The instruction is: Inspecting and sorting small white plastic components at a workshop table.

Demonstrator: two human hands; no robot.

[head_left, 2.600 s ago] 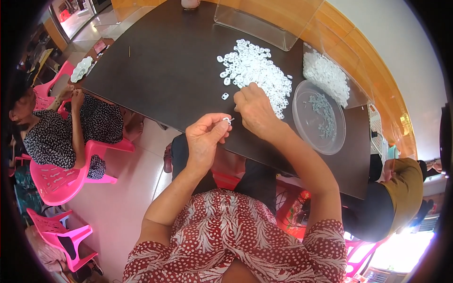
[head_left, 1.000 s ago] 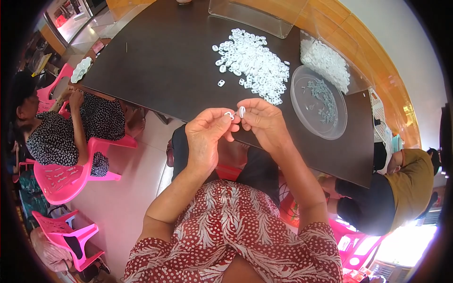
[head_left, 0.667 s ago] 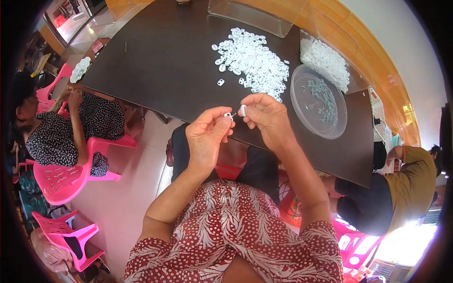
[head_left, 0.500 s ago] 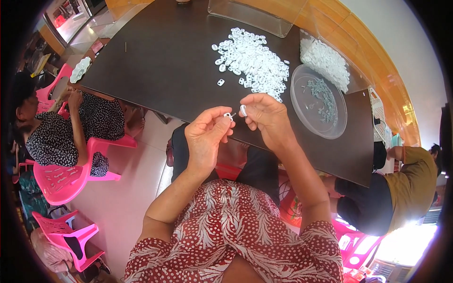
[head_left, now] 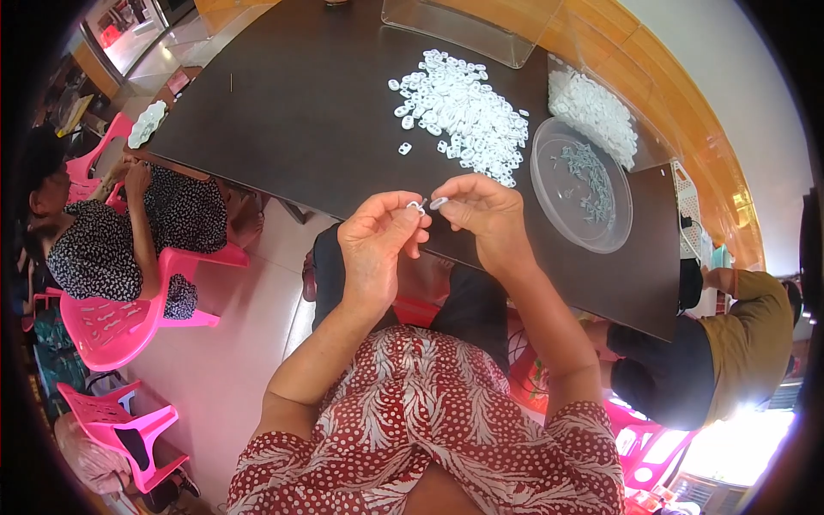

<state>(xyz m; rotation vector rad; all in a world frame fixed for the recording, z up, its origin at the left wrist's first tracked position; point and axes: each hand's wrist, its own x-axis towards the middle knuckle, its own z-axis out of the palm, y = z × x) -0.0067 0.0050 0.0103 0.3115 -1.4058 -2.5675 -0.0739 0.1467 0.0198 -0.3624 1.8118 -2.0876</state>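
Between thumb and forefinger, my left hand (head_left: 378,240) pinches a small white plastic piece (head_left: 415,207) with holes, and a thin grey pin or screw sticks out of it. Facing it, my right hand (head_left: 489,219) holds a white oval piece (head_left: 439,203) in its fingertips. The two pieces are close together above the table's near edge; whether they touch I cannot make out. Beyond my hands lies a heap of white oval plastic pieces (head_left: 463,112) with holes. To the right, a round clear plastic lid or dish (head_left: 549,202) bears many small grey screws or pins (head_left: 588,176).
The dark table (head_left: 292,112) has a clear plastic box (head_left: 463,39) at its far side and a clear bag of white pieces (head_left: 592,112) at the right. People sit at left and right, near pink plastic chairs (head_left: 112,326). One loose white piece (head_left: 404,148) lies before the heap.
My right hand has brought its white piece a little closer to the left hand's piece and tilted it from upright to flatter. The left hand has hardly moved.
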